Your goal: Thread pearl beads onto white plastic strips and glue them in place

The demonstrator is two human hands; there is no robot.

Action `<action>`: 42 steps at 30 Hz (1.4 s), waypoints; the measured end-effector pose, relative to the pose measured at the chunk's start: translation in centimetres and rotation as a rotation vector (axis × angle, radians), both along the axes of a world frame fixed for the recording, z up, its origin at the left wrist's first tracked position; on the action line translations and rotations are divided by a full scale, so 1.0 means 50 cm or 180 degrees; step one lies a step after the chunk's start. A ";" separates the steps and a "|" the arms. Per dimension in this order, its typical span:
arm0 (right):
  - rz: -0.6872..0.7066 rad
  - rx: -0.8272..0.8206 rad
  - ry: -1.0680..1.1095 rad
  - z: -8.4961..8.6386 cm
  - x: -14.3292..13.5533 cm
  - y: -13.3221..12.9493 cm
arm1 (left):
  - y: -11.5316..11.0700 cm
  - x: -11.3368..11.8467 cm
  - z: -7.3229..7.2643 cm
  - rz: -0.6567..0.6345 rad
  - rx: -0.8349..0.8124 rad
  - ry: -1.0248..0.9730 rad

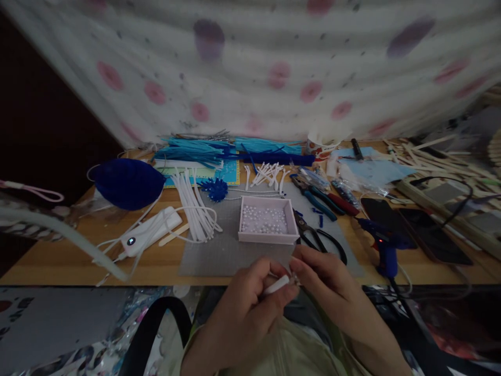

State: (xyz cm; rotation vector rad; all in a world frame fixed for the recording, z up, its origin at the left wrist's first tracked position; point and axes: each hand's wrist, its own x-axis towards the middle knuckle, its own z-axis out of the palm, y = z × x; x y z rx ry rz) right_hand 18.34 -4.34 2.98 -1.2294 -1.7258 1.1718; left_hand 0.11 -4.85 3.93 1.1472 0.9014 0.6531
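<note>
Just past the table's front edge, my left hand (254,300) is closed around a short white fuzzy stem (276,285), probably a bent pipe cleaner. My right hand (326,282) meets it at the stem's tip, thumb and fingers pinched together. What the right fingertips grip is too small and dim to make out. Directly beyond my hands stands a pale pink box (268,237) with loose pearl beads (264,219) inside. Behind it lie several short white stems (268,175) with bead-like ends. Long white pipe cleaners (195,209) are bundled to the box's left.
Scissors (319,240) and pliers (319,201) lie right of the box, near a blue glue gun (385,243) and phones (434,235). A white power bank (151,232) with cables is at left. Blue pipe cleaners (191,151) and a paper cup (321,146) line the back.
</note>
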 end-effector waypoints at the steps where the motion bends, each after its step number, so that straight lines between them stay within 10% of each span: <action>1: -0.0054 0.0070 -0.0126 -0.002 -0.001 0.000 | 0.001 0.000 -0.005 0.0002 0.0007 0.0013; 9: 0.0191 -0.0204 0.0088 -0.007 -0.007 0.015 | 0.012 0.005 -0.035 -0.0066 0.0015 -0.0176; 15: -0.0955 -0.1358 0.2044 -0.049 0.012 0.054 | 0.017 0.008 -0.049 0.0150 -0.0064 -0.0618; 42: 0.0095 -0.1598 0.3023 -0.034 -0.003 0.028 | 0.015 0.038 -0.036 0.0373 -0.0087 -0.0435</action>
